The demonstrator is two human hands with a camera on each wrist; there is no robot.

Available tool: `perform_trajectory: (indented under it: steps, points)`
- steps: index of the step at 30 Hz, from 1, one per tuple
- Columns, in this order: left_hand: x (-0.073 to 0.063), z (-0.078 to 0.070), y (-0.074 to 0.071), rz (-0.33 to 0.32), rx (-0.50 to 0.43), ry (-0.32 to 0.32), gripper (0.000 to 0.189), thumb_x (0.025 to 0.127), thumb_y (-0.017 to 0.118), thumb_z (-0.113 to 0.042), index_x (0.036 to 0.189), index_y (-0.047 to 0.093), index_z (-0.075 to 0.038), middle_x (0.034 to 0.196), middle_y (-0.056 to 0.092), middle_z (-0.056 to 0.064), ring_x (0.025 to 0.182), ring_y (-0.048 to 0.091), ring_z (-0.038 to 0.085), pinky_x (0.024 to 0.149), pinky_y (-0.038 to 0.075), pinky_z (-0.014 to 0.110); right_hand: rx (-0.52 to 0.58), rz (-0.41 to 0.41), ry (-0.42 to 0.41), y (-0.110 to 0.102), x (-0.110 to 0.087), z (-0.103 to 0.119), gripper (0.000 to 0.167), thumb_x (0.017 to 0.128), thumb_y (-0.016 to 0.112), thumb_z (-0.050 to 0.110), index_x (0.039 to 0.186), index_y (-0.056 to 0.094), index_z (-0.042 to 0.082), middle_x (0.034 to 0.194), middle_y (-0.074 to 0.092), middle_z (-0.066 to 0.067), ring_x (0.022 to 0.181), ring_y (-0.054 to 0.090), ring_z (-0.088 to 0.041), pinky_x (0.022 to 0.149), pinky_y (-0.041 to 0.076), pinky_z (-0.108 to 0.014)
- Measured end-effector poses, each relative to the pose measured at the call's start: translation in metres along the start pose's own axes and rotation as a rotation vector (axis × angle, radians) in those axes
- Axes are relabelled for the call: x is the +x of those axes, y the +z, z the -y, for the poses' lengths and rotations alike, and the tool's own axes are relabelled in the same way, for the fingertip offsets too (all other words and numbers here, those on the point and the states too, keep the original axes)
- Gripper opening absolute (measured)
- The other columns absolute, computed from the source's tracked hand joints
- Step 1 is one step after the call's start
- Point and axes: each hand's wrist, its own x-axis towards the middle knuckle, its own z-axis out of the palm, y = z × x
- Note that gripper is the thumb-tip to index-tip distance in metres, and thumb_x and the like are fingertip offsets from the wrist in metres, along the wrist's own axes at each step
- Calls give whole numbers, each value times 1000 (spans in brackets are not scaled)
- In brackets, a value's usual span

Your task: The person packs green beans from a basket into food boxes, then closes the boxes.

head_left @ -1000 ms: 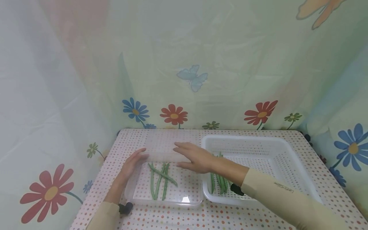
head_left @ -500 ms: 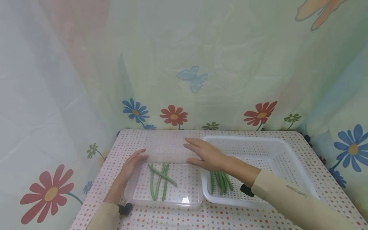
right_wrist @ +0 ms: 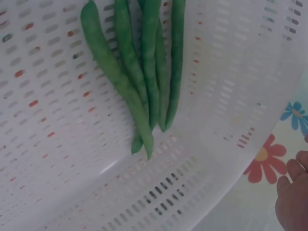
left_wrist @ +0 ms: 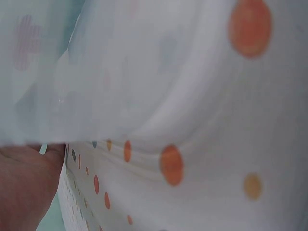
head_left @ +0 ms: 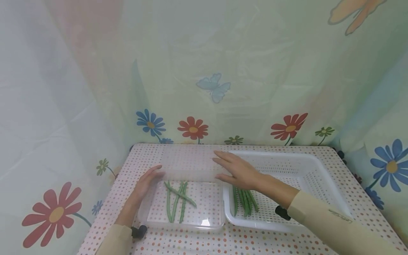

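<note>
In the head view a clear plastic box (head_left: pixel 208 205) stands at the left of the table with several green beans (head_left: pixel 181 200) in it, one lying across others. My left hand (head_left: pixel 145 184) rests at the box's back left side, fingers extended. My right hand (head_left: pixel 237 170) is held over the left rim of a white slotted basket (head_left: pixel 227 209), fingers straight and pointing left, nothing in them. More green beans (right_wrist: pixel 149 62) lie bunched at the basket's left side. The left wrist view shows part of my left hand (left_wrist: pixel 29 185) beside the box's blurry clear wall.
A clear flat panel (head_left: pixel 188 157), like an opened lid, extends behind the box. The dotted tablecloth (head_left: pixel 178 244) covers the table. A flower-printed curtain (head_left: pixel 248 92) surrounds the table at the back and sides.
My right hand has moved right, from over the box to the basket's left rim, uncovering more of the beans there. My left hand and the beans in the box have stayed put.
</note>
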Motion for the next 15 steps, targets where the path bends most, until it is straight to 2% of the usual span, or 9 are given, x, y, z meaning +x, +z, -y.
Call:
perform_trajectory:
  steps: [10, 15]
  points:
    - [-1, 0, 1, -2, 0, -7, 45, 111, 42, -49, 151, 53, -31, 163, 47, 0, 158, 30, 30, 130, 10, 61, 11, 32, 78, -4, -12, -16, 68, 104, 62, 47, 158, 43, 11, 169, 34, -9, 156, 35, -34, 125, 33, -56]
    - [-1, -2, 0, 0, 2, -3, 46, 111, 41, -50, 151, 52, -31, 161, 49, 2, 157, 33, 30, 130, 11, 61, -1, 26, 72, -4, -19, -26, 68, 104, 61, 46, 159, 42, 9, 168, 36, -11, 154, 36, -36, 124, 34, -57]
